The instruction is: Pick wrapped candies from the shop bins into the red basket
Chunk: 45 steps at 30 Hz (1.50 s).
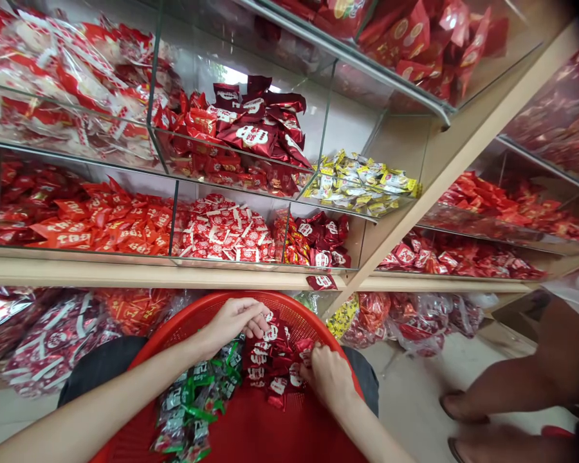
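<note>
A red plastic basket (289, 308) rests on my lap, holding a pile of maroon-wrapped sweets (273, 366) and a heap of silver-and-green wrapped sweets (193, 405). My left hand (236, 319) lies curled at the upper edge of the maroon pile, its fingertips touching the wrappers. My right hand (328, 376) presses into the pile's right side, with its fingers closed on a maroon sweet. Part of that sweet is hidden by the fingers.
Glass-sided shelf compartments (226, 225) on a wooden frame hold red, maroon and yellow packets in front of me. Full plastic bags (53, 341) lie beside the basket. Another person's bare legs (511, 399) stand on the tiled floor at the right.
</note>
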Motion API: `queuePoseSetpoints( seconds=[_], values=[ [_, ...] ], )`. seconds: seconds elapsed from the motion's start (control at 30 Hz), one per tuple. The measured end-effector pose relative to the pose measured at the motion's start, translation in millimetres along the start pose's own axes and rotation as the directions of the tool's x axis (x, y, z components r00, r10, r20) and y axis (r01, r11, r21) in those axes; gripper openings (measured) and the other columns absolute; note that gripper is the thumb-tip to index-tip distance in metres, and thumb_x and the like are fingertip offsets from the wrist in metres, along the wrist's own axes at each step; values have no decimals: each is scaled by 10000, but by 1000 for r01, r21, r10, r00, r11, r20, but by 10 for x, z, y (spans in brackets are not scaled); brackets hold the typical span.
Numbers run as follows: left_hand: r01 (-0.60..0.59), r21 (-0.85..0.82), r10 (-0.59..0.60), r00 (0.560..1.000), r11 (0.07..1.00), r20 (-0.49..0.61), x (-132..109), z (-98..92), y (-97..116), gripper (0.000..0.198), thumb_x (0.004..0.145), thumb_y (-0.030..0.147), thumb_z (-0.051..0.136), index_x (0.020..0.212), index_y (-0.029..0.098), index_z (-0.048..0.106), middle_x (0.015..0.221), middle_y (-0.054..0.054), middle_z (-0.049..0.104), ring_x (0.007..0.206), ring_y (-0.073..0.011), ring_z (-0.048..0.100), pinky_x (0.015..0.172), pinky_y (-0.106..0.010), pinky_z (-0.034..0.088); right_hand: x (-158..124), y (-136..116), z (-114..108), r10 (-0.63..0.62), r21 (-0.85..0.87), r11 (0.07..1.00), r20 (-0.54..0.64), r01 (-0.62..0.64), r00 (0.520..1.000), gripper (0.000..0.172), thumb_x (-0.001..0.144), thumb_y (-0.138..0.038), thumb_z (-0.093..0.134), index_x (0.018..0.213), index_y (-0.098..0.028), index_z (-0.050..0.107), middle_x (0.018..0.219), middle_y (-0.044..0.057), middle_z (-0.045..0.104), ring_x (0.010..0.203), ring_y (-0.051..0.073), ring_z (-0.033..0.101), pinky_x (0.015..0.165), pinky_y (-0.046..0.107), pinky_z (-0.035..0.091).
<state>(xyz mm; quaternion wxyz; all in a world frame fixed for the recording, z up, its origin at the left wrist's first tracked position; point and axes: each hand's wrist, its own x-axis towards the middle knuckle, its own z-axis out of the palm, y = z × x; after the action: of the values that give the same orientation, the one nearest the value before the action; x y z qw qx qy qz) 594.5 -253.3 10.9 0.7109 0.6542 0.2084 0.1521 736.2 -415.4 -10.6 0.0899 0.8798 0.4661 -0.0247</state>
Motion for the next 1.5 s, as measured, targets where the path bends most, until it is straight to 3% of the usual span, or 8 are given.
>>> queuePoseSetpoints(
  seconds=[0.23,0.67,0.77,0.9,1.0,1.1,1.3,1.5],
  values=[
    [8,21,-7,1000,1000,-13,-2,15,13,359,803,450,480,879,127,617,758,-62,664,641,-122,593,573,-225,411,38,-92,147,-15,-61,998,26,16,1000,223,818,-239,497,889,-86,643,831,193,654,774,272,652,610,327,505],
    [26,18,-26,1000,999,-4,1,18,10,340,786,447,515,847,127,608,743,-58,662,624,-120,587,568,-225,416,96,-108,61,-77,77,995,142,67,987,277,744,-314,630,919,-102,658,895,176,660,861,283,632,701,321,469],
    [42,2,-42,999,999,15,7,18,12,349,778,459,518,852,130,607,739,-54,663,619,-122,584,587,-240,430,117,-8,-124,-68,112,992,86,58,994,299,782,-357,579,914,-96,644,906,183,651,857,280,627,690,316,448],
    [73,38,-74,997,997,5,21,23,22,352,761,473,528,835,138,608,714,-46,665,612,-127,588,564,-233,409,316,301,-619,-31,190,981,-100,49,995,311,826,-419,497,861,-136,622,825,140,654,779,226,625,635,269,406],
    [75,59,-75,997,995,-1,41,21,-7,373,763,495,516,826,138,604,715,-45,667,611,-127,588,550,-224,391,567,593,-1046,25,198,979,-299,37,954,264,854,-385,451,863,-165,597,760,92,649,725,193,611,616,254,380],
    [77,58,-77,997,995,0,61,22,-44,391,755,515,518,822,138,598,711,-42,663,601,-126,583,538,-220,380,821,805,-1335,94,129,991,-442,-40,892,193,858,-305,443,920,-172,569,835,85,644,776,192,608,633,252,379],
    [87,53,-87,996,995,1,70,38,-45,396,747,518,524,796,131,587,698,-42,654,586,-125,573,546,-230,383,1144,864,-1343,142,-37,985,-367,-167,919,233,864,-300,429,947,-146,583,895,134,629,829,234,616,630,276,405],
    [90,66,-90,996,994,-1,93,29,-70,401,747,523,521,811,133,590,698,-39,659,585,-124,582,535,-222,373,1188,874,-1299,158,-25,983,-386,-181,909,225,872,-246,395,914,-155,597,876,127,637,799,233,620,596,272,389]
  ],
)
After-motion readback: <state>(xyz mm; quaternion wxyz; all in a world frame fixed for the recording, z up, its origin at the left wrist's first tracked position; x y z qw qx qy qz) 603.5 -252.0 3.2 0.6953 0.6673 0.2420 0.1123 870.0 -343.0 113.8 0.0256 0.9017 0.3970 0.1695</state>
